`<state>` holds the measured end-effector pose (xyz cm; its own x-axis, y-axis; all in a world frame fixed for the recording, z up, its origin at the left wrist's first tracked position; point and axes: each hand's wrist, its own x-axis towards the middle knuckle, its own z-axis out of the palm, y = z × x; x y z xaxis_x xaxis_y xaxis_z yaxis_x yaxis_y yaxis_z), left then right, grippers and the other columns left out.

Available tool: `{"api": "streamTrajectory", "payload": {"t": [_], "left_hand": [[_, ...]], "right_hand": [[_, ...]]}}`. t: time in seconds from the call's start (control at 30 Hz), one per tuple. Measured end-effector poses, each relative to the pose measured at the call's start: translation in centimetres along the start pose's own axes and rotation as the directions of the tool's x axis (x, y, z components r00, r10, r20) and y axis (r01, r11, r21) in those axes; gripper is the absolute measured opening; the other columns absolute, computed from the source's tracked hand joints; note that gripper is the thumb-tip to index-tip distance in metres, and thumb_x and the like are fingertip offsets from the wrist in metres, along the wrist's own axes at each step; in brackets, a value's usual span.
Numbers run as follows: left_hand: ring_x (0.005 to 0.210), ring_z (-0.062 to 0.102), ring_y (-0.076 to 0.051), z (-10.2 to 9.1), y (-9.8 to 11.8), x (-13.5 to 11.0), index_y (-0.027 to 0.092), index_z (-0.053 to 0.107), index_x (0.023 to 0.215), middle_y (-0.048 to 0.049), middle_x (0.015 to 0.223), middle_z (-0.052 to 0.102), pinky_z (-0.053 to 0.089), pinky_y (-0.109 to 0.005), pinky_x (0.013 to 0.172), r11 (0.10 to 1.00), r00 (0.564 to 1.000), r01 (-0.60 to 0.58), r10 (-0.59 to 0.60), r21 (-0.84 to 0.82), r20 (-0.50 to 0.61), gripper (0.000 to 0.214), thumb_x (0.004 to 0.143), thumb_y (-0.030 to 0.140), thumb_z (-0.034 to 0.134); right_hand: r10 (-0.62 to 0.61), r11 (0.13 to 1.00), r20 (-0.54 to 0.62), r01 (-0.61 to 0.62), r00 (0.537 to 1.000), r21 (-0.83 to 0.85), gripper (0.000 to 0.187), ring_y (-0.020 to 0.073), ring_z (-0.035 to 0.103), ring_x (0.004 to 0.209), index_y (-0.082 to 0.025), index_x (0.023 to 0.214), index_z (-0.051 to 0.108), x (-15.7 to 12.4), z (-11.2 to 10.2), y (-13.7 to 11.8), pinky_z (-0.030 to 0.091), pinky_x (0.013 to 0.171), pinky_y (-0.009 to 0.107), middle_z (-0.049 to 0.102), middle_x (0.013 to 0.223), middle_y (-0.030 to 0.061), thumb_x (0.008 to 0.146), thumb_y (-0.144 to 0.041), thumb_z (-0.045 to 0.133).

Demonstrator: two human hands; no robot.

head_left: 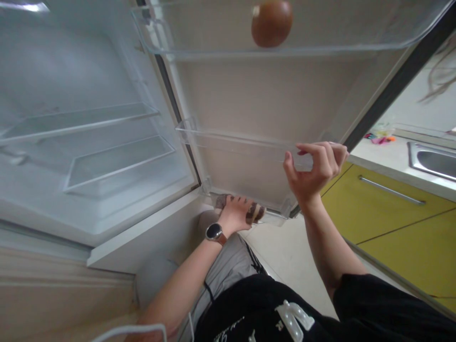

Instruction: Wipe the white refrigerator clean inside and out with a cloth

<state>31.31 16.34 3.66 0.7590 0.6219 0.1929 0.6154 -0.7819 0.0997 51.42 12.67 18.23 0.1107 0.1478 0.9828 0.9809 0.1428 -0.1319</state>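
Observation:
My right hand is curled over the front rim of the clear middle door shelf of an open fridge, thumb below and fingers on top. My left hand, with a round watch on its wrist, reaches down to the lowest door shelf. Its fingers are closed round a brown, dark-striped thing that I cannot name. A brown round object lies in the top door shelf.
The fridge interior at left has glass shelves with nothing visible on them. To the right are yellow-green cabinet drawers, a pale counter and a steel sink. My grey trousers and black shirt fill the bottom.

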Motion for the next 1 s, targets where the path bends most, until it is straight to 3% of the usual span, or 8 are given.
{"api": "streamTrajectory", "payload": {"t": [0.13,0.23,0.5,0.67,0.77,0.9,0.93,1.0], "left_hand": [[0.119,0.057,-0.031,1.5,3.0,0.9,0.025,0.050,0.146,-0.0121,0.131,0.064,0.038,-0.047,0.101,0.993,0.994,-0.106,0.107,0.048,-0.028,0.066,0.084,0.018,0.073],[0.119,0.057,-0.030,2.4,2.0,0.8,0.027,0.050,0.148,-0.0113,0.128,0.065,0.040,-0.047,0.102,0.991,0.993,-0.111,0.113,0.075,-0.032,0.059,0.093,0.014,0.062],[0.138,0.055,-0.033,1.4,-8.8,-3.0,0.021,0.062,0.143,-0.0158,0.138,0.068,0.025,-0.055,0.129,0.994,0.981,0.102,-0.095,0.038,-0.169,0.067,0.079,0.003,0.062],[0.145,0.054,-0.027,0.5,-13.1,-5.5,0.017,0.063,0.143,-0.0131,0.149,0.064,0.033,-0.045,0.129,0.965,0.932,0.211,-0.246,-0.155,-0.266,0.070,0.075,0.000,0.054],[0.134,0.065,-0.025,0.7,-12.8,-6.7,0.022,0.064,0.141,-0.0093,0.143,0.070,0.049,-0.039,0.117,0.843,0.775,0.346,-0.505,-0.412,-0.380,0.062,0.081,0.009,0.059],[0.108,0.076,-0.030,1.3,-12.6,-7.8,0.013,0.072,0.114,-0.0155,0.114,0.080,0.060,-0.039,0.094,0.459,0.306,0.468,-0.886,-0.755,-0.349,0.036,0.080,0.024,0.070],[0.105,0.076,-0.031,1.4,-12.8,-8.0,0.012,0.073,0.105,-0.0162,0.109,0.080,0.061,-0.040,0.091,0.372,0.222,0.466,-0.928,-0.803,-0.300,0.031,0.078,0.026,0.072],[0.102,0.077,-0.032,1.6,-13.5,-8.2,0.013,0.071,0.094,-0.0156,0.104,0.080,0.061,-0.040,0.088,0.250,0.126,0.436,-0.968,-0.865,-0.216,0.024,0.074,0.027,0.075]], "right_hand": [[0.009,1.000,0.004,-0.009,1.000,-0.009,0.018,0.0248,0.049,0.092,-0.025,0.092,0.066,0.0,0.1,0.1,0.035,0.098,0.050,0.055,0.079,0.0029,0.087,-0.041,0.063],[0.004,0.999,0.010,-0.003,1.000,-0.039,0.017,0.0246,0.050,0.090,-0.025,0.091,0.066,0.0,0.1,0.1,0.036,0.098,0.050,0.056,0.078,0.0028,0.087,-0.042,0.063],[0.003,0.997,0.048,0.000,0.999,-0.071,0.020,0.0249,0.052,0.090,-0.026,0.092,0.068,0.0,-0.2,-0.1,0.037,0.100,0.049,0.056,0.078,0.0026,0.089,-0.045,0.062],[0.024,0.998,0.054,-0.021,0.998,-0.057,0.020,0.0254,0.052,0.091,-0.026,0.091,0.069,-0.1,-0.3,-0.5,0.036,0.101,0.050,0.057,0.078,0.0034,0.087,-0.044,0.063],[0.019,1.000,0.050,-0.018,0.999,-0.019,0.020,0.0255,0.051,0.092,-0.026,0.093,0.069,-0.2,-0.4,-0.6,0.036,0.101,0.051,0.057,0.080,0.0039,0.086,-0.043,0.063],[0.011,1.000,0.030,-0.011,0.999,0.002,0.019,0.0264,0.050,0.093,-0.025,0.093,0.068,-0.3,-0.4,-0.5,0.036,0.099,0.051,0.056,0.080,0.0047,0.085,-0.042,0.064],[0.017,1.000,0.029,-0.017,0.999,-0.004,0.019,0.0266,0.050,0.093,-0.025,0.092,0.068,-0.3,-0.3,-0.4,0.035,0.099,0.051,0.056,0.079,0.0048,0.085,-0.042,0.064],[0.025,1.000,0.026,-0.024,0.999,-0.011,0.018,0.0268,0.050,0.092,-0.025,0.091,0.068,-0.2,-0.3,-0.4,0.035,0.099,0.051,0.057,0.079,0.0049,0.085,-0.042,0.064]]}}
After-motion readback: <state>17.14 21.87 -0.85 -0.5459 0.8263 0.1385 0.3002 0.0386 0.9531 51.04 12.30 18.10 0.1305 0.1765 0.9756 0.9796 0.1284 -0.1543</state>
